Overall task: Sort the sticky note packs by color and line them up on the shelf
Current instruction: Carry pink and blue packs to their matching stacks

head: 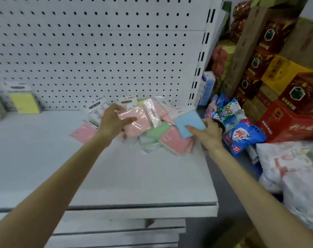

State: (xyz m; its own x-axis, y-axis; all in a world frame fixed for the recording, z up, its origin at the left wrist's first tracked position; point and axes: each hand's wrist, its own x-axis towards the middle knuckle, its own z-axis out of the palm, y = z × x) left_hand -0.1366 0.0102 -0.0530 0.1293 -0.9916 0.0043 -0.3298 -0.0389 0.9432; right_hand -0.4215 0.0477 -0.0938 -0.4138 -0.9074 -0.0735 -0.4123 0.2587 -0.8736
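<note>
A loose pile of sticky note packs (162,136) in pink, green and white wrappers lies at the back right of the white shelf (116,172). My left hand (112,120) grips a pink pack (136,122) above the pile. My right hand (207,133) holds a blue pack (188,122) at the pile's right edge. One pink pack (82,134) lies flat on the shelf, left of the pile. At the far left, a yellow pack (25,103) stands in a row with other packs against the pegboard.
A white pegboard (98,51) backs the shelf. Right of the shelf edge are blue and white bagged goods (241,135), red and yellow cartons (286,86) and white sacks (295,172). Lower shelves (116,230) jut out below.
</note>
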